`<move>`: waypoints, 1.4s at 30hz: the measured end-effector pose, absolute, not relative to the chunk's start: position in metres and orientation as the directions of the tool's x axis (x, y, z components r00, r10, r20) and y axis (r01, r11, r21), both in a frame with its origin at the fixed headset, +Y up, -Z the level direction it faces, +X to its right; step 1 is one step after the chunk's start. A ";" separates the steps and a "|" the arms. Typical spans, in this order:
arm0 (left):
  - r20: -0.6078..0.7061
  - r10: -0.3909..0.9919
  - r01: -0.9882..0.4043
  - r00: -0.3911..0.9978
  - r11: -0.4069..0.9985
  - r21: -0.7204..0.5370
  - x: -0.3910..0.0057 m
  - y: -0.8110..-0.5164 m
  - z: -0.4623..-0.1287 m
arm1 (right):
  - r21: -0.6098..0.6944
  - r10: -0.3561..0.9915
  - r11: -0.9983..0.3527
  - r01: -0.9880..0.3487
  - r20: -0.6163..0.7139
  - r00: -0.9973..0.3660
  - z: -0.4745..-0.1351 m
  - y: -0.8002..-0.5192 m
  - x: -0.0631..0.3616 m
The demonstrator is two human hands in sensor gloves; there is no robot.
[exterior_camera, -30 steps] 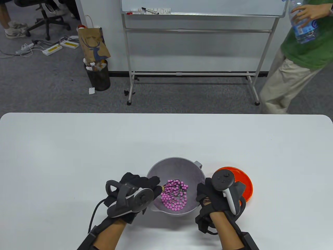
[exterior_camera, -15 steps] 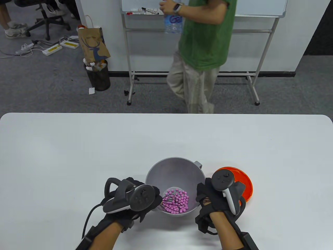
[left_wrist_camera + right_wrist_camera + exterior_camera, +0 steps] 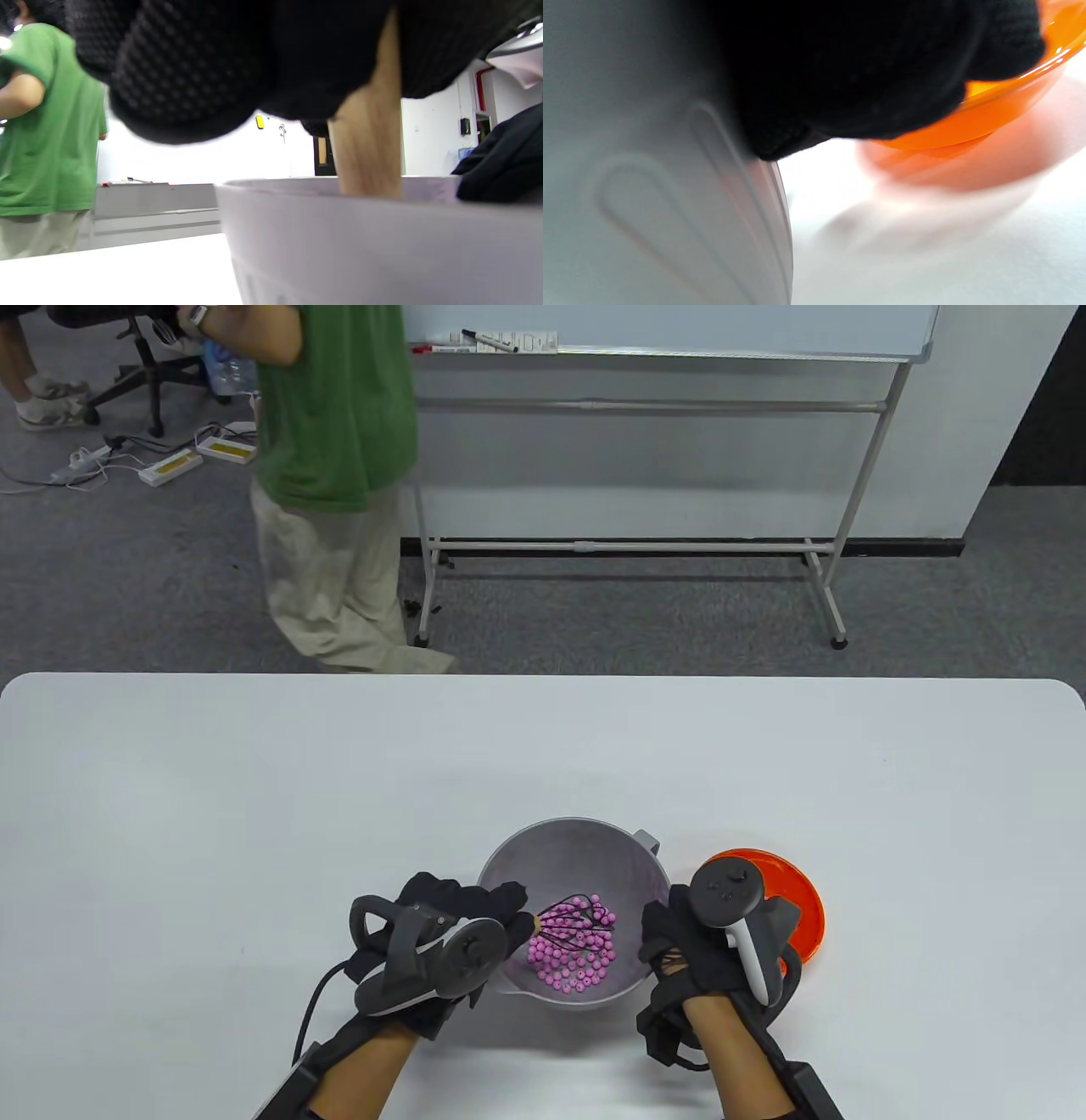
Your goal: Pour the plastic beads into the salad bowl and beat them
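The left hand (image 3: 441, 937) grips the whisk (image 3: 570, 923) by its wooden handle, wires among the pink beads (image 3: 573, 954) in the one grey salad bowl (image 3: 573, 840). The right hand (image 3: 691, 950) presses its wall; whether those fingers curl I cannot tell. A hard stroke could fling beads out or tip the bowl. One orange dish (image 3: 806, 903) sits beyond; beads are too many to count.

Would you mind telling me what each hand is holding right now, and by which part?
The left hand grips the whisk by its wooden handle. The right hand rests against the salad bowl's outer wall; whether it grips cannot be told.
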State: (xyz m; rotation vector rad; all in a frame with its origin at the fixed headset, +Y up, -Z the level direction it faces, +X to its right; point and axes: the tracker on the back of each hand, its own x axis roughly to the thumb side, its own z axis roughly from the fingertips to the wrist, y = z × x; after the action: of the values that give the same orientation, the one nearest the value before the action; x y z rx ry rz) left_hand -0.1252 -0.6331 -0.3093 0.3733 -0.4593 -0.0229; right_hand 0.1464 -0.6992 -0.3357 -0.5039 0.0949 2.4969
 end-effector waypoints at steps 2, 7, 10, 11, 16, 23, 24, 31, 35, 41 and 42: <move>0.426 -0.139 -0.024 0.894 0.935 0.354 -0.126 -0.629 -0.309 | -0.042 0.533 -0.827 -0.561 -0.376 -0.758 -0.336 -0.699 0.146; 0.409 -0.148 0.034 0.901 0.961 0.273 -0.129 -0.619 -0.308 | -0.043 0.531 -0.829 -0.558 -0.377 -0.759 -0.336 -0.699 0.146; 0.445 -0.154 0.058 0.882 0.973 0.222 -0.129 -0.611 -0.306 | -0.044 0.530 -0.829 -0.558 -0.378 -0.759 -0.335 -0.699 0.146; 0.455 -0.145 0.060 0.879 0.979 0.197 -0.129 -0.607 -0.304 | -0.043 0.530 -0.829 -0.558 -0.378 -0.759 -0.336 -0.699 0.146; 0.536 0.026 -0.069 0.844 0.996 0.060 -0.127 -0.606 -0.301 | -0.045 0.530 -0.830 -0.556 -0.379 -0.759 -0.335 -0.699 0.146; 0.507 -0.002 -0.128 0.862 0.967 0.221 -0.118 -0.629 -0.305 | -0.049 0.529 -0.831 -0.554 -0.379 -0.759 -0.335 -0.699 0.146; 0.510 -0.004 -0.131 0.860 0.965 0.228 -0.118 -0.630 -0.305 | -0.050 0.530 -0.831 -0.555 -0.378 -0.759 -0.335 -0.699 0.146; 0.465 -0.087 -0.100 0.881 0.926 0.364 -0.123 -0.634 -0.307 | -0.050 0.532 -0.829 -0.557 -0.380 -0.757 -0.335 -0.699 0.146; 0.440 -0.116 -0.052 0.890 0.935 0.351 -0.128 -0.628 -0.308 | -0.051 0.531 -0.830 -0.556 -0.380 -0.757 -0.335 -0.699 0.146; 0.429 -0.150 0.031 0.891 0.962 0.272 -0.129 -0.615 -0.306 | -0.051 0.533 -0.828 -0.559 -0.380 -0.756 -0.334 -0.700 0.146; 0.435 -0.154 0.043 0.887 0.966 0.254 -0.128 -0.612 -0.304 | -0.051 0.533 -0.828 -0.558 -0.380 -0.756 -0.334 -0.700 0.146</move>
State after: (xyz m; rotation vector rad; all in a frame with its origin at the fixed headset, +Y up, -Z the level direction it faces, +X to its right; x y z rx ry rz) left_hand -0.1280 -0.6118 -0.3040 0.2423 -0.4694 -0.1035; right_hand 0.1457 -0.6996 -0.3343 -0.5138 0.0879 2.4964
